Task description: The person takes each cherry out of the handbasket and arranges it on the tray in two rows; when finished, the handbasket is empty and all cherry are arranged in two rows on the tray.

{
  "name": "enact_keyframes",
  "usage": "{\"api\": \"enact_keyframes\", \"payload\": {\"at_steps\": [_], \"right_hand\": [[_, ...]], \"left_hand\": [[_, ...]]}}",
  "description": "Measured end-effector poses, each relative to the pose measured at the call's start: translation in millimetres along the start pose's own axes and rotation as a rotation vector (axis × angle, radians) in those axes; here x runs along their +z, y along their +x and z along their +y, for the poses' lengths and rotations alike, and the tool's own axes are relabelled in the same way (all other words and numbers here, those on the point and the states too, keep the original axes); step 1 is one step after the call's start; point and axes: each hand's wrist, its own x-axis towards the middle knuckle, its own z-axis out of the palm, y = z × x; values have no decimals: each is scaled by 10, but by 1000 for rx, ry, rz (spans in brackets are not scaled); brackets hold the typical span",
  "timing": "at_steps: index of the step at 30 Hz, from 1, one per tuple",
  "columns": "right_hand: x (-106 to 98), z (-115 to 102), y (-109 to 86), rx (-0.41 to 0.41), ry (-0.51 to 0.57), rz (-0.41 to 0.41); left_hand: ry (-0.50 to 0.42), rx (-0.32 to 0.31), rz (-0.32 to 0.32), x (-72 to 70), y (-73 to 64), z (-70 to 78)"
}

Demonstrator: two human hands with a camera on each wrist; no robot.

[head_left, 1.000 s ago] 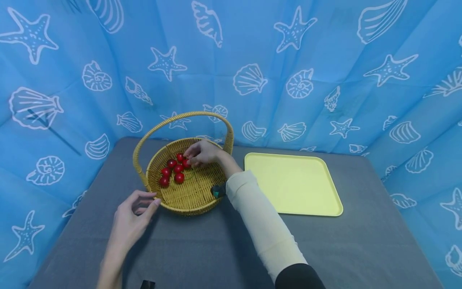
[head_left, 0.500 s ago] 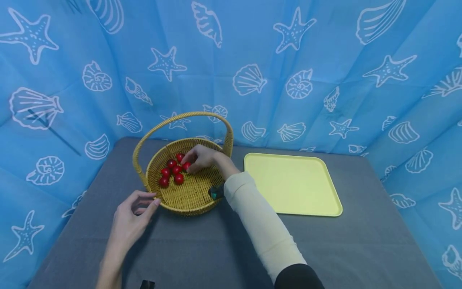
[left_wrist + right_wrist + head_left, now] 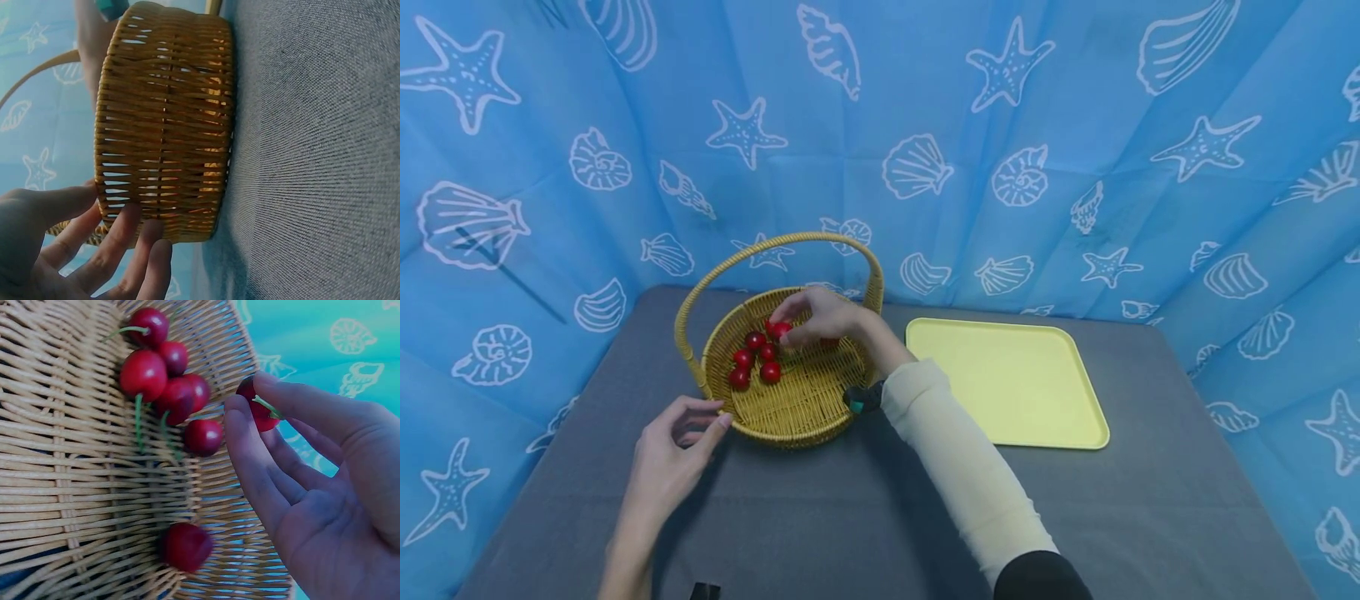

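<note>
My right hand [image 3: 826, 317] is over the inside of a wicker basket [image 3: 797, 408], pinching a red cherry [image 3: 265, 419] with a green stem between thumb and fingers. In the right wrist view this cherry is raised beside a cluster of several cherries [image 3: 144, 375] on the basket floor. One more cherry [image 3: 187, 547] lies apart from the cluster, partly covered by the hand in the head view. My left hand [image 3: 673, 442] holds the basket's near-left rim by the handle's foot, its fingers [image 3: 125, 225] against the woven outer wall.
The basket's tall arched handle [image 3: 782, 239] rises over its opening. A yellow rectangular tray [image 3: 1007, 383] lies to the right on the grey cloth-covered table [image 3: 820, 525]. A blue curtain [image 3: 850, 117] with shell prints hangs behind.
My right hand has shifted slightly back and up, with a cherry lifted in its fingertips. A lone cherry now shows beneath the hand. My left hand has stayed at the rim.
</note>
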Motion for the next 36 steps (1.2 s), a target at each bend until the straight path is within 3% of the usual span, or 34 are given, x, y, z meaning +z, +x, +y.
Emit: {"api": "enact_keyframes", "payload": {"at_steps": [5, 12, 23, 29, 36], "right_hand": [[-62, -93, -115, -55, 38, -16], [-165, -217, -344, -119, -27, -23], [-362, -415, -884, -193, -44, -34], [-503, -357, -1202, -189, -49, 16], [-681, -133, -1554, -135, -9, 110]], "left_hand": [[3, -8, 2, 4, -1, 6], [1, -18, -9, 0, -8, 4], [-4, -27, -6, -3, -7, 5], [-15, -3, 10, 1, -21, 9], [-22, 6, 20, 21, -23, 0]]}}
